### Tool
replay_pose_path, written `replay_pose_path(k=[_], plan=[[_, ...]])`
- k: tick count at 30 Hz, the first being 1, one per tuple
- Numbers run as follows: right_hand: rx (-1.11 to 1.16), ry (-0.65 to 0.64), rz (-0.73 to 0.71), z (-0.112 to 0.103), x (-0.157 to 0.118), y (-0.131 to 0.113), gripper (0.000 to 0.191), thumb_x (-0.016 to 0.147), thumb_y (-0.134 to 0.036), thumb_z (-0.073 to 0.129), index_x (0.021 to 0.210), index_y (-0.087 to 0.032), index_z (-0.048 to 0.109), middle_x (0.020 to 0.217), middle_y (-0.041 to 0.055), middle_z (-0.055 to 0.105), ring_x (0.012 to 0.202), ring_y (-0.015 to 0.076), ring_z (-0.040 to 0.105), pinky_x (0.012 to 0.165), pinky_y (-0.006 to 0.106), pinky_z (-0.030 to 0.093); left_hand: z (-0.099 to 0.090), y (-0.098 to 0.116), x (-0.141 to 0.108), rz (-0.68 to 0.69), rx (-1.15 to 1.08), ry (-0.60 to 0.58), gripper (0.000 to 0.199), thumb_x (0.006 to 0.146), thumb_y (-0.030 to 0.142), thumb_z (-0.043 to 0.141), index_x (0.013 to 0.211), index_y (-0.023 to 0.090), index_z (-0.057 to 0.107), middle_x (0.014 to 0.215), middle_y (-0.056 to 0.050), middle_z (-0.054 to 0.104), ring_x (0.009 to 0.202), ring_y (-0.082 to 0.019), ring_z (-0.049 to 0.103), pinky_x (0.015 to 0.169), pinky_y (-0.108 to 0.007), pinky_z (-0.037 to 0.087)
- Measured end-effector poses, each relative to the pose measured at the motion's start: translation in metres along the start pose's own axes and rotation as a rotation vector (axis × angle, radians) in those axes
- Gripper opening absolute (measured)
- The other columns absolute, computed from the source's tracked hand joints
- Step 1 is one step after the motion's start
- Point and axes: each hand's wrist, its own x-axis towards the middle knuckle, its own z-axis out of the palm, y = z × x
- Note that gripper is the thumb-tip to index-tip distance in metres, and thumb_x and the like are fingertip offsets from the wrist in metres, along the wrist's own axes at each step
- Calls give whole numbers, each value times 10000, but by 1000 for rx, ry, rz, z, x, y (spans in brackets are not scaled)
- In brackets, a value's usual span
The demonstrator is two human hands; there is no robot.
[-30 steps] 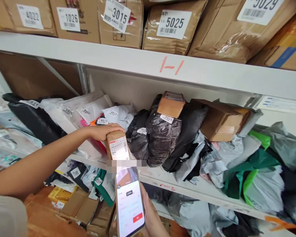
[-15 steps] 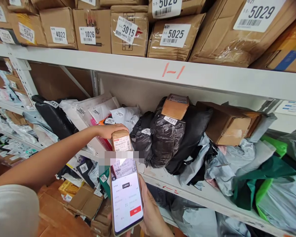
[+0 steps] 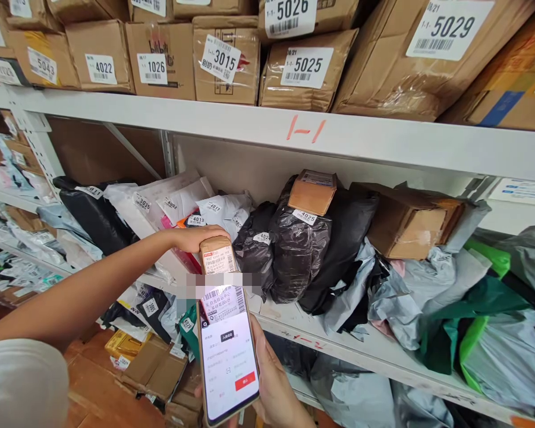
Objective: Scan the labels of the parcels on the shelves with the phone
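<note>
My left hand (image 3: 199, 239) is closed round the far end of a small brown cardboard box (image 3: 216, 246) with a white and red label facing up. Below it my right hand (image 3: 265, 371) grips a phone (image 3: 229, 368) from beneath and the side. The lit screen shows a camera picture of a label at the top and a red button low down. The phone's top edge overlaps the box's near end, and a blurred patch covers that spot. Just beyond the hands, a black bag (image 3: 254, 246) and a white bag marked 4017 (image 3: 223, 208) rest on the middle shelf.
An upper shelf beam (image 3: 249, 122) runs across, bearing labelled cardboard boxes. On the middle shelf (image 3: 383, 356) are dark bags, a brown box (image 3: 405, 229) and grey and green bags. More boxes (image 3: 154, 368) lie low on the left, beside a shelf upright (image 3: 35, 137).
The view has shifted slightly, so the upper boxes appear further left. Both hands keep their holds. The label picture on the phone screen now looks larger and clearer.
</note>
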Motion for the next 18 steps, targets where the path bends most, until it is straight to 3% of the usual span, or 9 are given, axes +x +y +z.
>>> replay_pose_path(k=[2, 5, 7, 11, 15, 18], plan=[[13, 26, -21, -2, 1, 4, 721, 867, -683, 458, 1388, -220, 275, 1311, 182, 552, 1020, 306, 655, 669, 381, 569, 2, -4, 0, 7, 1, 2, 526, 788, 243, 604, 1283, 216, 426, 1326, -105, 453, 1226, -240, 432, 1063, -366, 335], [18, 90, -70, -5, 3, 7, 746, 846, -681, 501, 1369, -181, 323, 1285, 175, 574, 1157, 298, 581, 907, 456, 506, 3, -9, 0, 32, 7, 8, 535, 793, 254, 612, 1289, 217, 415, 1328, -110, 449, 1228, -241, 428, 1064, -368, 337], [38, 52, -60, -3, 2, 3, 722, 861, -666, 494, 1378, -194, 315, 1283, 175, 575, 1104, 305, 614, 839, 438, 536, 4, -10, 1, 39, 8, 12, 528, 801, 269, 610, 1288, 217, 414, 1326, -110, 452, 1228, -240, 426, 1064, -368, 336], [50, -95, 16, 5, -5, -14, 761, 852, -526, 612, 1431, -275, 185, 1259, 156, 584, 935, 297, 684, 525, 257, 532, 3, -6, 0, 38, 2, 14, 541, 788, 274, 615, 1288, 210, 417, 1319, -115, 457, 1223, -244, 429, 1062, -368, 331], [-4, -28, 34, 8, -13, -24, 1006, 746, -172, 669, 1456, -265, -38, 1260, 148, 573, 1030, 263, 648, 572, 255, 558, 1, 0, 0, 23, 3, 19, 548, 769, 259, 610, 1280, 213, 419, 1321, -107, 456, 1241, -251, 411, 1083, -389, 297], [-54, 24, 8, 6, -16, -25, 966, 771, -107, 579, 1453, -248, -91, 1259, 146, 565, 1014, 231, 649, 558, 235, 546, 1, 1, 0, 25, 22, 29, 536, 763, 234, 602, 1269, 209, 426, 1312, -101, 471, 1232, -247, 414, 1085, -393, 286]])
